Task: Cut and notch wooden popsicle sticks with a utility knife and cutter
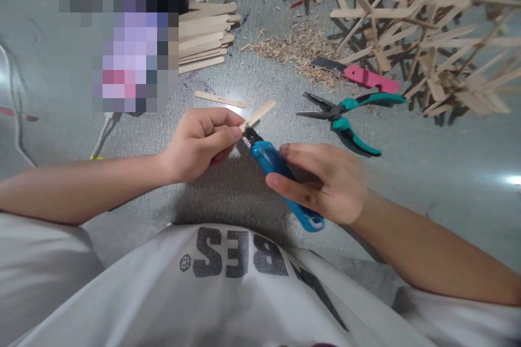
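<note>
My left hand (203, 141) is closed in a pinch on a flat wooden craft stick (260, 113), which points up and to the right. Wrapped in my right hand (321, 181) is a blue utility knife (268, 158). Its black blade tip touches the stick right next to my left thumb. Both hands hover over a grey floor (427, 146), just in front of my white shirt.
Teal-handled pliers (350, 119) lie to the right of the hands. A pink utility knife (362, 77) rests by a pile of wood shavings (297, 49). Stacked sticks (203, 38) sit at upper left, one loose stick (220, 98) nearer, and a glued stick structure (427, 21) at upper right.
</note>
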Demonstrator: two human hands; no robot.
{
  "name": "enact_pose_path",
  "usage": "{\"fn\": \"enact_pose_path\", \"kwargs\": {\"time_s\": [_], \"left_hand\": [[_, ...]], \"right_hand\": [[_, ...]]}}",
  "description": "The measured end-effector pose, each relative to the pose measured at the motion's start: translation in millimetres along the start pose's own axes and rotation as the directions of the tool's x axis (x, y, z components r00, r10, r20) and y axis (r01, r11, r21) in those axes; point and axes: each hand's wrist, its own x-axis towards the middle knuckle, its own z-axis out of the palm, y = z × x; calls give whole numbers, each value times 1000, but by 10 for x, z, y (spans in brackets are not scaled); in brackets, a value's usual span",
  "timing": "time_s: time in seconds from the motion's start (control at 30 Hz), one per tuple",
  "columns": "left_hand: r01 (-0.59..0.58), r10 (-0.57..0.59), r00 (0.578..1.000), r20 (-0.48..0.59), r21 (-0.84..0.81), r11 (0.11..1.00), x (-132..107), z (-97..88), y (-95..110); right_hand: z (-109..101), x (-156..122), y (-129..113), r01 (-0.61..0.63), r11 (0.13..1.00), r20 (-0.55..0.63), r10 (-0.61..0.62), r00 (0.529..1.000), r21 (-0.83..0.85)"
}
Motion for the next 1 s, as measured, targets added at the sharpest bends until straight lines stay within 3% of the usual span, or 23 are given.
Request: {"fn": "enact_pose_path", "kwargs": {"time_s": [0.1,0.33,0.57,0.77,0.9,1.0], "left_hand": [[-12,12,1000,-16,-10,1000,13,-5,-15],[-47,50,998,-36,70,996,17,-14,-17],[-82,91,994,-61,144,986,2,-25,-26],[-81,92,994,-67,153,985,2,-24,-20],[-77,89,993,-81,140,987,0,-17,-5],[-62,74,994,-78,144,988,-3,-16,-3]], "right_hand": [[5,72,-4,99,994,46,-97,994,-44],[-46,157,-133,38,994,201,-18,979,-100],[13,100,-92,-4,1000,188,7,982,-14],[-46,103,-87,-156,988,177,150,973,19],[-46,137,-92,-103,993,276,84,958,57],[-34,157,-99,-86,995,285,67,956,55]]}}
